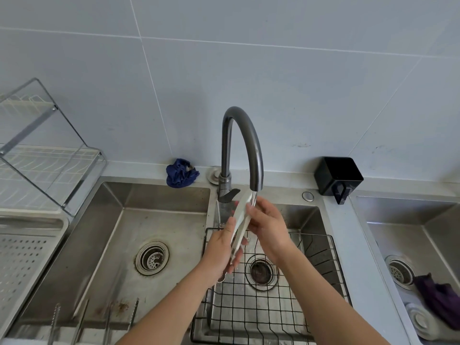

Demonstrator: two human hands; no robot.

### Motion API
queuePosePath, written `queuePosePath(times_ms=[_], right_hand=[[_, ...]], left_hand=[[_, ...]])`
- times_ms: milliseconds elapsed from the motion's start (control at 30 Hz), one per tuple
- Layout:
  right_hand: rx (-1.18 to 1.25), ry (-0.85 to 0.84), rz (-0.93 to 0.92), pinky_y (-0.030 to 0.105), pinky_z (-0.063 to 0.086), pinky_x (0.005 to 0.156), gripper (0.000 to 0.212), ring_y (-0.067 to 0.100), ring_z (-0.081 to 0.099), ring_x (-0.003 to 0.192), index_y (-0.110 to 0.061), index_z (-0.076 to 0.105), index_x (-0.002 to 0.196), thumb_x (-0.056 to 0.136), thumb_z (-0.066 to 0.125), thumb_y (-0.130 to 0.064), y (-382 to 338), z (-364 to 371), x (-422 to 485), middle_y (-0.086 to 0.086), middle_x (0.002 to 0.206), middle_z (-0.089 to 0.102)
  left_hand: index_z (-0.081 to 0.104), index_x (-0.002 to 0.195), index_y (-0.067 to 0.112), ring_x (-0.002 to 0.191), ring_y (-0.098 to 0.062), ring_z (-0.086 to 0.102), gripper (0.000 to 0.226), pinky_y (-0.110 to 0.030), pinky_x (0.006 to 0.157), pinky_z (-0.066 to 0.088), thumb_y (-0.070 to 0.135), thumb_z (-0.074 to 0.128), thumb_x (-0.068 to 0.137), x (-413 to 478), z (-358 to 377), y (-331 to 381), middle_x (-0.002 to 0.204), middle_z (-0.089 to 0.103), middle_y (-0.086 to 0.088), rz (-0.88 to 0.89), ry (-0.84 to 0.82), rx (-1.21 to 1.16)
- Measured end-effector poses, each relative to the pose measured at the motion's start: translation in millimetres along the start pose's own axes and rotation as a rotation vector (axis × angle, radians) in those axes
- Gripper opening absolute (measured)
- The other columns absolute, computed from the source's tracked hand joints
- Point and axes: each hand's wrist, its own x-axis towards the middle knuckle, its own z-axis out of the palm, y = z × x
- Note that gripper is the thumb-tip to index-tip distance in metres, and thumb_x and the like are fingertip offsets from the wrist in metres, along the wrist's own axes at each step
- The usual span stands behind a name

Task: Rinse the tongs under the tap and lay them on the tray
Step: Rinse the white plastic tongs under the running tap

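Pale metal tongs [240,215] slant up under the spout of the dark grey tap [245,145], where water runs onto their upper end. My left hand [221,252] grips their lower part. My right hand [267,227] closes around the upper part, just below the spout. Both hands are over the middle sink basin, above a black wire basket [318,247]. At the far left stands a perforated metal tray [22,257].
A large steel basin [104,245] with a drain lies left of the tap; several utensils lie at its near edge. A dish rack [44,155] stands back left. A blue cloth [180,173] and black holder [338,176] sit on the ledge. Right basin holds a purple cloth [438,297].
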Motion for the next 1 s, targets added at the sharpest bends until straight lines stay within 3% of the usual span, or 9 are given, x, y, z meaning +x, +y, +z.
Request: queuePosePath(times_ms=[133, 267, 367, 433, 533, 667, 800, 900, 1000], right_hand=[[0.075, 0.004, 0.053, 0.047, 0.061, 0.086, 0.041, 0.037, 0.074, 0.094, -0.002, 0.050, 0.124, 0.093, 0.072, -0.020, -11.1, -2.9, 2.6, 0.023, 0.111, 0.075], [0.140, 0.288, 0.115, 0.038, 0.059, 0.058, 0.010, 0.025, 0.065, 0.057, -0.007, 0.056, 0.097, 0.097, 0.066, -0.009, -7.8, 10.0, 10.6, 0.013, 0.071, 0.064], [0.080, 0.487, 0.029, 0.036, 0.055, 0.053, 0.019, 0.025, 0.060, 0.051, -0.008, 0.054, 0.087, 0.099, 0.064, -0.018, -6.1, 17.8, 21.3, 0.005, 0.057, 0.057], [0.000, 0.506, -0.049, 0.037, 0.057, 0.056, 0.013, 0.025, 0.067, 0.056, -0.011, 0.057, 0.088, 0.097, 0.064, -0.017, -6.7, 22.5, 22.0, 0.004, 0.060, 0.063], [0.019, 0.307, -0.078, 0.037, 0.061, 0.068, 0.013, 0.023, 0.072, 0.071, -0.012, 0.062, 0.093, 0.088, 0.074, -0.014, -11.7, 22.9, 13.3, 0.005, 0.073, 0.071], [0.034, 0.106, 0.033, 0.043, 0.060, 0.073, 0.015, 0.028, 0.070, 0.077, -0.006, 0.062, 0.094, 0.088, 0.075, -0.001, -24.1, 14.4, 7.9, 0.013, 0.082, 0.069], [0.259, -0.028, 0.107, 0.037, 0.060, 0.065, 0.022, 0.030, 0.062, 0.072, -0.007, 0.052, 0.099, 0.091, 0.072, -0.002, -29.8, 16.3, 6.3, 0.015, 0.077, 0.059], [0.064, 0.181, 0.042, 0.029, 0.053, 0.045, 0.020, 0.029, 0.063, 0.060, -0.008, 0.058, 0.082, 0.093, 0.073, -0.011, -26.6, 21.8, 7.7, 0.014, 0.066, 0.060], [-0.061, 0.541, -0.130, 0.029, 0.049, 0.042, 0.021, 0.024, 0.063, 0.048, -0.018, 0.060, 0.072, 0.090, 0.064, -0.007, -18.9, 30.9, 14.0, 0.004, 0.053, 0.064]], left_hand=[[0.067, 0.070, 0.014, 0.036, -0.019, 0.044, 0.076, -0.022, 0.033, 0.032, 0.081, 0.037, 0.088, 0.5, 1.6, -5.2, 0.052, 0.055, -0.006, -0.040, -0.080, 0.048], [0.063, 0.092, 0.017, 0.034, -0.016, 0.045, 0.070, -0.023, 0.032, 0.033, 0.082, 0.039, 0.086, -1.5, 6.4, -9.1, 0.054, 0.057, -0.006, 0.006, -0.142, 0.196], [0.058, 0.111, 0.028, 0.053, -0.013, 0.061, 0.061, -0.040, 0.048, 0.053, 0.076, 0.033, 0.085, -1.9, 10.2, -6.4, 0.070, 0.065, 0.001, 0.234, 0.043, 0.624], [0.057, 0.115, 0.027, 0.068, -0.017, 0.066, 0.069, -0.043, 0.060, 0.053, 0.078, 0.021, 0.085, 3.4, 14.4, 2.1, 0.078, 0.068, 0.001, 0.338, 0.183, 0.776], [0.060, 0.108, 0.027, 0.070, -0.017, 0.068, 0.071, -0.037, 0.060, 0.056, 0.082, 0.025, 0.083, 10.7, 16.8, 19.2, 0.077, 0.071, 0.005, 0.294, 0.143, 0.478], [0.064, 0.083, 0.008, 0.040, -0.019, 0.054, 0.077, -0.027, 0.039, 0.042, 0.080, 0.036, 0.083, 15.9, 12.4, 16.3, 0.052, 0.059, -0.006, 0.121, -0.048, 0.095], [0.063, 0.073, 0.011, 0.037, -0.021, 0.044, 0.080, -0.026, 0.040, 0.039, 0.089, 0.044, 0.076, 17.2, 5.0, 7.3, 0.052, 0.051, -0.011, -0.118, -0.296, -0.107], [0.065, 0.079, 0.015, 0.039, -0.018, 0.043, 0.081, -0.026, 0.040, 0.039, 0.091, 0.036, 0.077, 16.4, 3.1, 3.4, 0.053, 0.051, -0.005, -0.089, -0.337, -0.063], [0.059, 0.101, 0.019, 0.043, -0.004, 0.046, 0.086, -0.031, 0.046, 0.041, 0.093, 0.026, 0.076, 11.6, 6.1, -5.7, 0.054, 0.054, 0.009, 0.252, -0.032, 0.509]])
